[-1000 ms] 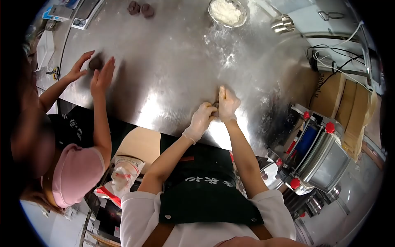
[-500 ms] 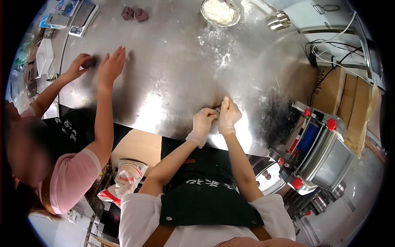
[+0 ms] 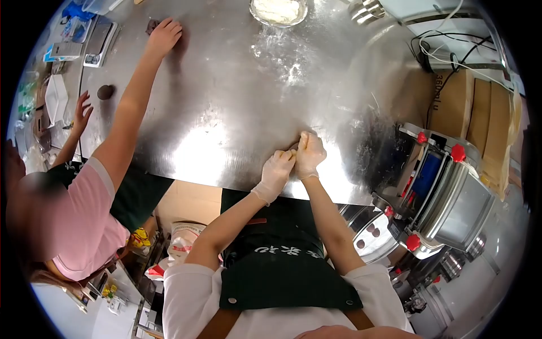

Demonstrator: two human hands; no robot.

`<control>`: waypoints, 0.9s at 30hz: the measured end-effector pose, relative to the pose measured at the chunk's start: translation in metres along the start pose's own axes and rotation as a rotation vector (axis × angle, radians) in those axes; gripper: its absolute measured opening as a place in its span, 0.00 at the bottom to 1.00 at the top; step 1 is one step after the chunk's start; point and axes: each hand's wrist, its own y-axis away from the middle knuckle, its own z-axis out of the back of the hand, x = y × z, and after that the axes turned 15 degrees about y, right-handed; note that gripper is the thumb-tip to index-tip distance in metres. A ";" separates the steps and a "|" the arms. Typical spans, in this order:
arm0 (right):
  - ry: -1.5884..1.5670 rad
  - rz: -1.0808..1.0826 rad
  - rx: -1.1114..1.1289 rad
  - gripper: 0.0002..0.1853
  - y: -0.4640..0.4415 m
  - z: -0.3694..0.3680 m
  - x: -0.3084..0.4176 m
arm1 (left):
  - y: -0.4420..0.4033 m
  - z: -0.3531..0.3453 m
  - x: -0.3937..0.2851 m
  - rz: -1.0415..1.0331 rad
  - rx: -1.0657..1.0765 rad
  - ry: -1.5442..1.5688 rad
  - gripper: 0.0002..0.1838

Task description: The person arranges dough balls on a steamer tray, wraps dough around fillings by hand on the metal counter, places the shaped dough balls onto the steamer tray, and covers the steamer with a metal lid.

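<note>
Left hand (image 3: 277,170): in a clear glove; fingers bent and drawn together, clamped on a dark piece (image 3: 294,147) just beside the right hand (image 3: 310,153).
Right hand: gloved likewise; curled closed against the same dark piece, thumb side uppermost; its inner fingers cannot be seen.
Dark piece: between the two hands, above the near edge of the counter (image 3: 243,96); only a sliver shows, its shape hidden.
Counter: bare steel, dusted with white powder (image 3: 293,73) towards the far side.
Bowl (image 3: 304,18): at the far edge, holding white powder; cut by the frame.
Metal cup (image 3: 368,11): right of the bowl, tilted.
Co-worker's right hand (image 3: 165,37): stretched far across, at a dark lump (image 3: 152,26).
Co-worker's left hand (image 3: 83,113): fingers spread, near a dark ball (image 3: 105,91) resting on the counter.
Scale (image 3: 100,44): far left, beside a blue-and-white box (image 3: 63,52).
Machine (image 3: 437,192): right side, metal, with red knobs.
Round tray (image 3: 377,248): left of the machine, bearing dark round pieces.
Cardboard (image 3: 471,121): behind the machine.
</note>
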 end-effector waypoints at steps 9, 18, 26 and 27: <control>-0.420 -0.543 0.201 0.11 -0.017 0.041 0.004 | -0.071 0.003 -0.010 0.353 0.560 -0.178 0.12; 0.042 -0.097 -0.077 0.10 0.026 -0.003 -0.004 | -0.015 0.034 0.010 -0.393 0.551 -0.262 0.20; -0.988 -1.016 0.228 0.15 0.028 0.036 0.016 | -0.075 0.035 0.008 -0.068 0.873 -0.129 0.18; -1.004 -1.035 0.219 0.15 0.028 0.042 0.020 | -0.075 0.036 0.014 -0.082 0.986 -0.157 0.19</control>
